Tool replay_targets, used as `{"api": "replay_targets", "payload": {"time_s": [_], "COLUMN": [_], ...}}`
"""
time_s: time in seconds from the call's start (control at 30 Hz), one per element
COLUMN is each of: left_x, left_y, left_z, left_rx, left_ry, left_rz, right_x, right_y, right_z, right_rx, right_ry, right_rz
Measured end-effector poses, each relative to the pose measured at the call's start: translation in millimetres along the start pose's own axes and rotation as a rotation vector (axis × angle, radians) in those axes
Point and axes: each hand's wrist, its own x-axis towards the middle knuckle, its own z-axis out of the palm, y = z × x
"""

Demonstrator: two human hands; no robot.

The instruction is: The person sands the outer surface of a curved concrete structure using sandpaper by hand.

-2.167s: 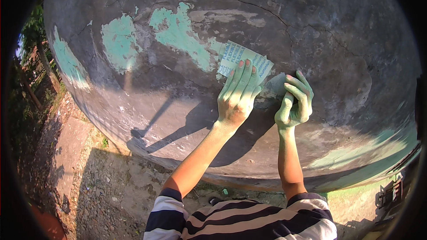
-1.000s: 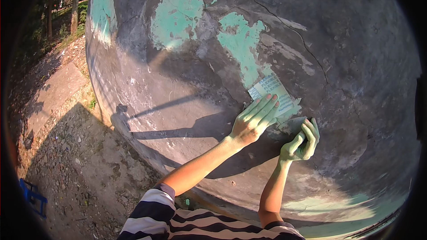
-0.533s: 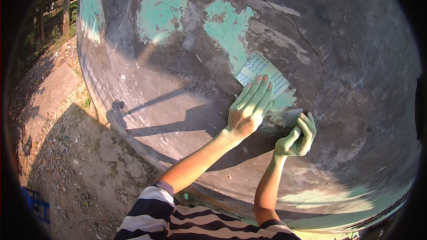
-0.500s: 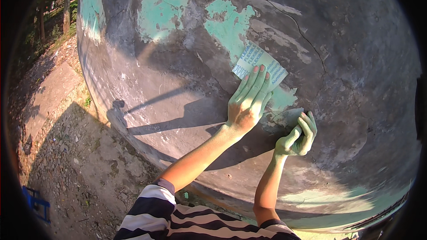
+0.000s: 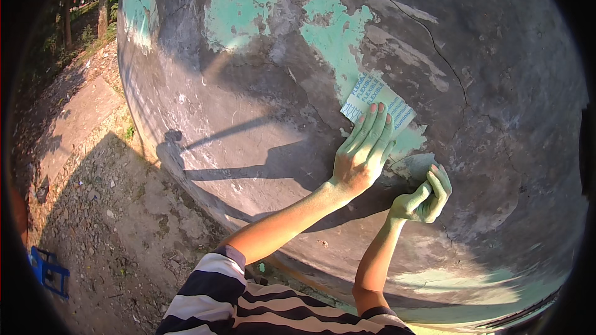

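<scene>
A sheet of sandpaper [image 5: 386, 98], pale backing with blue print outward, lies against the curved dark wall [image 5: 261, 118]. My left hand [image 5: 363, 155] rests over its lower part, fingers stretched side by side, pinning it to the surface. Pale green dust coats both hands. Lower and to the right, my right hand [image 5: 425, 197] is closed with curled fingers near the wall. By its fingertips shows a pale grey-green, flat, pointed patch [image 5: 415, 164]; whether it is a held piece or part of the wall I cannot tell. The inside of that hand is hidden.
Patches of turquoise paint [image 5: 243, 9] show on the wall, and a long crack [image 5: 428, 31] runs across its upper right. Stony ground [image 5: 118, 229] lies to the left, with a blue metal object [image 5: 49, 271] at its edge. Trees [image 5: 104, 0] stand at the upper left.
The whole view has shifted a little, so the wall appears farther right. My left hand and the sandpaper have slid slightly down the wall. My right hand has dropped slightly too.
</scene>
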Motion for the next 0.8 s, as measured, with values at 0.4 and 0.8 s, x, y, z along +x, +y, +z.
{"api": "replay_targets", "payload": {"time_s": [0.4, 0.8], "left_x": [-13, 8], "left_y": [-2, -22], "left_z": [-5, -10], "left_rx": [-0.013, -0.020], "left_ry": [-0.045, 0.035], "left_rz": [-0.002, -0.020], "right_x": [-4, -1], "right_y": [4, -6], "right_z": [-1, -6], "right_rx": [-0.010, 0.066], "right_ry": [0.037, 0.063], "right_rz": [0.003, 0.049]}}
